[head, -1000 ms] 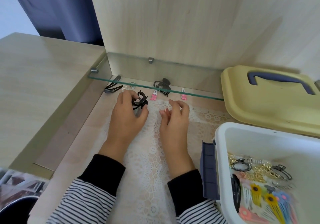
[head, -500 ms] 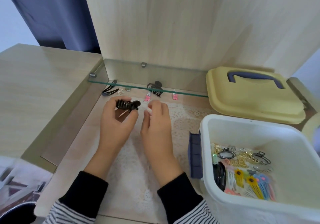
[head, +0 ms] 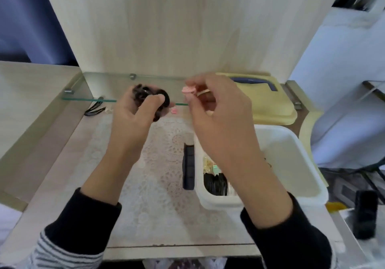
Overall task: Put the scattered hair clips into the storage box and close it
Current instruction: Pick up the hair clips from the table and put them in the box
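Note:
My left hand [head: 135, 118] is raised above the lace mat, shut on black claw clips [head: 150, 98]. Lifted over the left rim of the white storage box [head: 291, 156], my right hand [head: 220, 118] pinches a small pink clip [head: 188, 90] between its fingertips. The box stands open at the right, with black and coloured clips [head: 214, 182] inside, partly hidden by my right wrist. Its yellow lid [head: 270, 106] with a blue handle lies behind it. Black hair pins [head: 93, 110] and a pink clip [head: 174, 110] lie under the glass shelf [head: 89, 99].
A lace mat [head: 162, 164] covers the wooden surface. A dark blue latch [head: 188, 164] hangs on the box's left side. A wooden back panel rises behind the shelf. A black object [head: 365, 214] stands at the right edge.
Both hands rose off the mat and moved right toward the box. The right hand now holds a pink clip; the left hand holds more black clips. The view tilted up and shifted.

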The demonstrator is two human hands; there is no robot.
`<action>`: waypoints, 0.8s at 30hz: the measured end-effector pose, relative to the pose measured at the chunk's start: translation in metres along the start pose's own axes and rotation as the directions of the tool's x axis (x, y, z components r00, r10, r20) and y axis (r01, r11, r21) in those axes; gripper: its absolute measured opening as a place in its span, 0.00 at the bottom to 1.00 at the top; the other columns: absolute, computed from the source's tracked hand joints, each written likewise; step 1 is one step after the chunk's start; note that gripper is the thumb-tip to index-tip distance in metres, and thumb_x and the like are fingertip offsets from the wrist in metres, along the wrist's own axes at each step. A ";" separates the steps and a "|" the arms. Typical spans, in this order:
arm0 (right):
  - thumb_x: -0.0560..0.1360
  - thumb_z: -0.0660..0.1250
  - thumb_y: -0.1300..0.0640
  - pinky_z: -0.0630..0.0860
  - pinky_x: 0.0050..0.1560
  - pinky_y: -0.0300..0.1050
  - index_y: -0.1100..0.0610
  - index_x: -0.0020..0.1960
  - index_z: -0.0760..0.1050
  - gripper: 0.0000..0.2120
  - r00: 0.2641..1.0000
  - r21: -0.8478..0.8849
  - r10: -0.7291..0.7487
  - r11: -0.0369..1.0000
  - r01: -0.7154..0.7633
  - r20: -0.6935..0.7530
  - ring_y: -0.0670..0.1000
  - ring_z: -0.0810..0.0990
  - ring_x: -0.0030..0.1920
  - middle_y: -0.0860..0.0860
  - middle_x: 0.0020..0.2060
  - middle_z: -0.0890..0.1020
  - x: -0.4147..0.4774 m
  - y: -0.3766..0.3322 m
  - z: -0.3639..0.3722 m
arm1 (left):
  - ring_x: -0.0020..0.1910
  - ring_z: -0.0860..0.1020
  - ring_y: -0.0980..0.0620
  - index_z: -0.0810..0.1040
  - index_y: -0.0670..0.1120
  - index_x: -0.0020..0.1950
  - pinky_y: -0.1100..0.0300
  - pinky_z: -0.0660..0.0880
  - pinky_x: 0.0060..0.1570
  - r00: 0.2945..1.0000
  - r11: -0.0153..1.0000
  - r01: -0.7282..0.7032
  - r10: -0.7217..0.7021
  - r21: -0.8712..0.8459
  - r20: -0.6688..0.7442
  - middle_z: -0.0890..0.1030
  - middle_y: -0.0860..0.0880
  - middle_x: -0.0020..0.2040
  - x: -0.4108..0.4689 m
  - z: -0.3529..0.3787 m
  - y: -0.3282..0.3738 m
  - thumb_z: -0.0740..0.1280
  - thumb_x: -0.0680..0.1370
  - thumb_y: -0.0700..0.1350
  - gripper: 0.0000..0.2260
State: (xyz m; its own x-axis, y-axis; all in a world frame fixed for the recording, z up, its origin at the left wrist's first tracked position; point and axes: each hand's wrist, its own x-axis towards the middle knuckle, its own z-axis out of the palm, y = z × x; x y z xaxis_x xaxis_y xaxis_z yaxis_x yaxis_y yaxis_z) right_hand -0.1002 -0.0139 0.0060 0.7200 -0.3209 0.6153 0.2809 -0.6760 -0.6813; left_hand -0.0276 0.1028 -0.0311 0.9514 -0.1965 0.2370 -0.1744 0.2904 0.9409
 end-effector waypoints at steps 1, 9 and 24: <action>0.74 0.68 0.63 0.75 0.44 0.37 0.59 0.49 0.79 0.05 0.998 -0.013 0.035 0.999 -0.034 0.045 0.47 0.79 0.41 0.51 0.43 0.81 0.003 0.002 -0.012 | 0.40 0.83 0.49 0.76 0.47 0.43 0.54 0.81 0.47 0.999 0.999 0.027 -0.027 0.021 0.024 0.81 0.54 0.34 -0.001 0.009 0.002 0.69 0.74 0.41 0.03; 0.72 0.71 0.57 0.67 0.29 0.31 0.55 0.46 0.80 0.03 0.657 -0.474 0.554 0.820 -0.321 0.512 0.44 0.77 0.36 0.47 0.38 0.80 0.008 0.067 -0.070 | 0.26 0.71 0.53 0.75 0.47 0.42 0.60 0.68 0.28 0.916 0.894 0.252 -0.343 0.371 0.205 0.74 0.48 0.32 -0.015 0.065 -0.002 0.59 0.81 0.49 0.12; 0.79 0.62 0.54 0.68 0.41 0.38 0.54 0.52 0.79 0.09 0.587 -0.648 0.617 0.736 -0.194 0.524 0.49 0.75 0.45 0.48 0.46 0.81 -0.008 0.099 -0.074 | 0.46 0.83 0.52 0.75 0.47 0.52 0.58 0.81 0.46 0.837 0.829 0.194 -0.420 0.525 0.352 0.82 0.45 0.50 -0.016 0.079 -0.011 0.68 0.76 0.50 0.09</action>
State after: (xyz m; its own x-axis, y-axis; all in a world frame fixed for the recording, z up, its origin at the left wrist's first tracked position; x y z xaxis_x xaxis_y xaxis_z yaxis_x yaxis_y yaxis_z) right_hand -0.1247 -0.1271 -0.0367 0.9288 -0.2573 -0.2668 -0.3444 -0.8653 -0.3643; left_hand -0.0610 0.0291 -0.0263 0.7796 -0.6163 -0.1112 -0.0928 -0.2893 0.9527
